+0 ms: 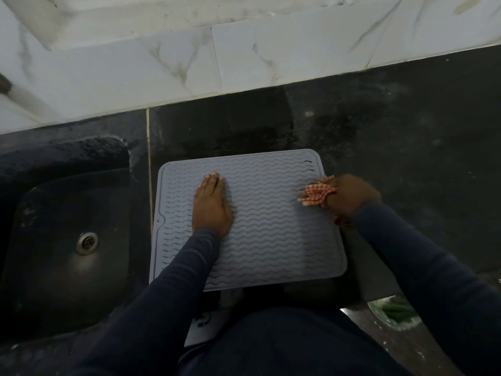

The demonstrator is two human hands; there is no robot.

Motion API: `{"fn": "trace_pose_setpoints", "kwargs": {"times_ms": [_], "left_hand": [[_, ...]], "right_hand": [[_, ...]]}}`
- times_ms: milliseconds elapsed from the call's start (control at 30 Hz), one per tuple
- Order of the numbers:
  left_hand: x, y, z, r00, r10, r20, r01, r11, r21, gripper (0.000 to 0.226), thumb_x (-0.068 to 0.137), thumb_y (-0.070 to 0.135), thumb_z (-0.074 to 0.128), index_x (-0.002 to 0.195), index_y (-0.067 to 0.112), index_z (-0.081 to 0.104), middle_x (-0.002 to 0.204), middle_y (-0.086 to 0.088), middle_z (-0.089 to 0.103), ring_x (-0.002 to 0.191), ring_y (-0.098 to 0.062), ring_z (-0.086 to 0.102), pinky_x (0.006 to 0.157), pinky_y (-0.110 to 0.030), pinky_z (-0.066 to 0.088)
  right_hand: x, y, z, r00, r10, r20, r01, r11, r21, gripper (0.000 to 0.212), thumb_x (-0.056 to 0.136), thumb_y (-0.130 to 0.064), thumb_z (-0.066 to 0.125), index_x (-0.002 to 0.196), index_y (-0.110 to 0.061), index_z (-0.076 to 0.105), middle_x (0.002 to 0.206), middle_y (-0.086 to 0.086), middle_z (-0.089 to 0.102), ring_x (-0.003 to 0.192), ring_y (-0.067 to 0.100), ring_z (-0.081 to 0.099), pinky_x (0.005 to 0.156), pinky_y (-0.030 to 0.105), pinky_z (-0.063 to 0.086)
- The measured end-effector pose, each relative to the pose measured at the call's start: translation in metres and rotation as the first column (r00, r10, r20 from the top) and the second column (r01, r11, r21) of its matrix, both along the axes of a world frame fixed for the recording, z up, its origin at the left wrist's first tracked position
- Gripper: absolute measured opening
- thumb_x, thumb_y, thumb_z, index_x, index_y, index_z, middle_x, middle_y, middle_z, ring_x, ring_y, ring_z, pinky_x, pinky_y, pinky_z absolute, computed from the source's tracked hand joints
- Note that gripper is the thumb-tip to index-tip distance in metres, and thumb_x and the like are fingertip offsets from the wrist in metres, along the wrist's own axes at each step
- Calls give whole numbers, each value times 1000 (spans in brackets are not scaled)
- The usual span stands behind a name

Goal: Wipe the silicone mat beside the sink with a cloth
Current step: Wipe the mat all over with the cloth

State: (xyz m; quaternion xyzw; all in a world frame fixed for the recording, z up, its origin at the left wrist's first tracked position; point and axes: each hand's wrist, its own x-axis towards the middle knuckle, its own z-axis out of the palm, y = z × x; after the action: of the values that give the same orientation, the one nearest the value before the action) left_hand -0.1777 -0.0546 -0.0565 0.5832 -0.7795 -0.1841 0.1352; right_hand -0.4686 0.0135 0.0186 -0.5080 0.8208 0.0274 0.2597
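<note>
A grey silicone mat (271,226) with wavy ridges lies flat on the dark counter, just right of the sink (67,240). My left hand (211,204) rests flat on the mat's left half, fingers straight and together. My right hand (349,196) grips a bunched orange-and-white checked cloth (317,195) at the mat's right edge, near its far right corner. The cloth touches the mat's surface there.
The dark sink with a metal drain (86,242) sits left of the mat. A white marble-tiled wall (244,55) rises behind the black counter (406,131). Something green in a bag (395,312) lies low at the right, beyond the counter's front edge.
</note>
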Motion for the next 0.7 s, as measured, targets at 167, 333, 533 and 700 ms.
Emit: {"fn": "trace_pose_setpoints", "kwargs": {"times_ms": [167,333,533,700], "left_hand": [[-2,-1,1,1000,16,-10,-16,1000,0,51,96,26,37,143,8,40,153,-12,34,143,-27,25,119,-37,13],[3,-2,-1,999,-39,19,39,999,9,62,88,34,52,141,4,42,151,-16,35,142,-31,28,117,-38,16],[1,-1,-1,1000,-8,-2,8,1000,-24,58,91,28,28,141,4,42,150,-15,37,142,-29,28,119,-39,16],[-1,-1,-2,1000,-2,6,2,1000,-31,59,92,31,24,141,5,42,150,-16,36,142,-29,28,119,-40,16]], "right_hand": [[66,-10,11,950,191,248,-122,956,-267,11,90,-30,60,88,-31,70,83,-17,65,76,6,62,63,18,47],[132,-13,-1,908,377,184,-349,922,-166,34,93,-44,53,121,-29,65,126,3,50,109,24,53,88,33,41],[22,16,7,977,212,-18,-212,977,20,37,86,-55,56,112,-32,67,103,2,51,98,29,62,84,38,49],[-2,-14,18,991,136,7,-136,985,105,31,81,-39,59,105,-23,71,101,5,72,87,24,69,76,33,55]]}}
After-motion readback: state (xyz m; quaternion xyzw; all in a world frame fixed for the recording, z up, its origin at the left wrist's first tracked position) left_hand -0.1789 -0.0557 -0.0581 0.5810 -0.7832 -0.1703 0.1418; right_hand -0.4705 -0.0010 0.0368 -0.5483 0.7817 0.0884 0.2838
